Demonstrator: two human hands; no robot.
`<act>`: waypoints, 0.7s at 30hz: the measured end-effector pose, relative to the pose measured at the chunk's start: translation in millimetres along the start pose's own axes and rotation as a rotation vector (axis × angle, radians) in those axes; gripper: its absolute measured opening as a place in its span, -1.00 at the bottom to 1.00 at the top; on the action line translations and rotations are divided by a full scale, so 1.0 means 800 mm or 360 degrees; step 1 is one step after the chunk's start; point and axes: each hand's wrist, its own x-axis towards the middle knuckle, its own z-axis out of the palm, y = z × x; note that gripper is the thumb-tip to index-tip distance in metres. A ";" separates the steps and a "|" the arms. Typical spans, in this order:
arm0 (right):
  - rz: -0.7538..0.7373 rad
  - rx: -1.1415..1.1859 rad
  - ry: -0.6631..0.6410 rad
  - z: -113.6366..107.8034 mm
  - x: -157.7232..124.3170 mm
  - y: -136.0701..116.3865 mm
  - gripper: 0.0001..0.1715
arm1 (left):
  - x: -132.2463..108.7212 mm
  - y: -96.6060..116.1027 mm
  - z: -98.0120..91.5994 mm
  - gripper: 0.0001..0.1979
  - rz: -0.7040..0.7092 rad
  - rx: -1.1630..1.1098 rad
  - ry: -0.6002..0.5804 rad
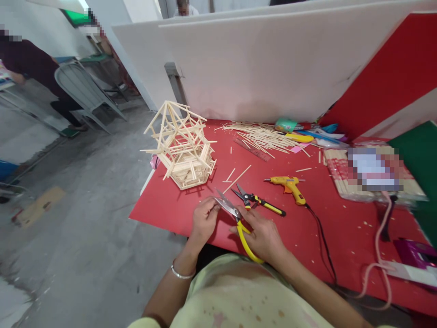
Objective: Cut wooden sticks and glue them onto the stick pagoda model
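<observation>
My right hand (262, 235) grips the yellow handles of a pair of scissors (235, 218), whose open steel blades point up and left. My left hand (204, 219) is pinched at the blade tips, fingers pressed together on something too small to make out. Just beyond lie black-and-yellow snips (258, 201) and a yellow hot glue gun (290, 185) with a black cord. A small house built of thin wooden sticks (180, 148) stands at the left corner of the red table (164, 202). A heap of loose sticks (262, 135) lies at the back.
White boards (259, 64) wall off the table's back, with red and green sheets at right. A packet of sticks (372, 175) and a purple item (414, 253) sit to the right. A pink cable (377, 255) loops near the front. A grey chair (85, 91) and a person stand far left.
</observation>
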 end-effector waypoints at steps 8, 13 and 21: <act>0.0178 0.0028 -0.0221 0.005 -0.012 -0.002 -0.37 | -0.012 -0.007 0.008 -0.77 -0.0334 -0.0117 -0.0120; 0.0195 0.0108 -0.0397 0.006 -0.013 -0.014 -0.40 | -0.030 -0.014 -0.001 -0.79 -0.0531 -0.0170 -0.0196; 0.0297 0.0142 -0.0616 0.030 -0.022 -0.023 -0.48 | -0.054 -0.032 -0.016 -0.71 -0.0982 -0.0528 -0.0083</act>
